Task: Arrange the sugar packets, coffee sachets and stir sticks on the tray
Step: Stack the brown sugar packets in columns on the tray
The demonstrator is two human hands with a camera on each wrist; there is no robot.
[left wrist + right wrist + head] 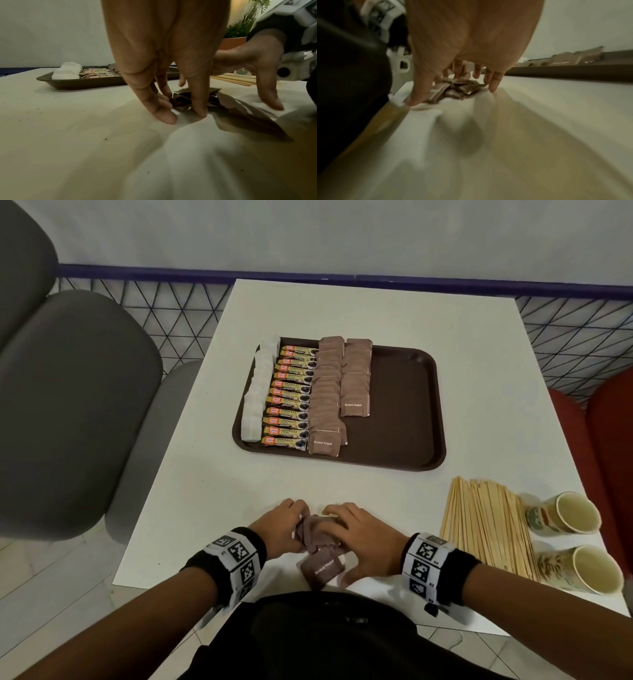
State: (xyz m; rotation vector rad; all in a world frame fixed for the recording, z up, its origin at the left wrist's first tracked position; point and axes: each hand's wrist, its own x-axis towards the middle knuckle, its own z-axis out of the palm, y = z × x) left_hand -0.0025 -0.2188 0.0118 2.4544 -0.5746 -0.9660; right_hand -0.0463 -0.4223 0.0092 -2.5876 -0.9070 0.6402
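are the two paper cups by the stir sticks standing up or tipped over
Tipped over. Both paper cups lie on their sides on the table, open mouths facing the camera, right of the stir sticks.

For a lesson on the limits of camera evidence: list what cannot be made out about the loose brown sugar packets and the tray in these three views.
- Head view: the hands, left hand and right hand, cover most of the loose brown sugar packets; their count is hidden.
- Left wrist view: fingers block the tray beyond the coffee sachets.
- Right wrist view: motion blur; packet print unreadable, tray cut off by the right edge.
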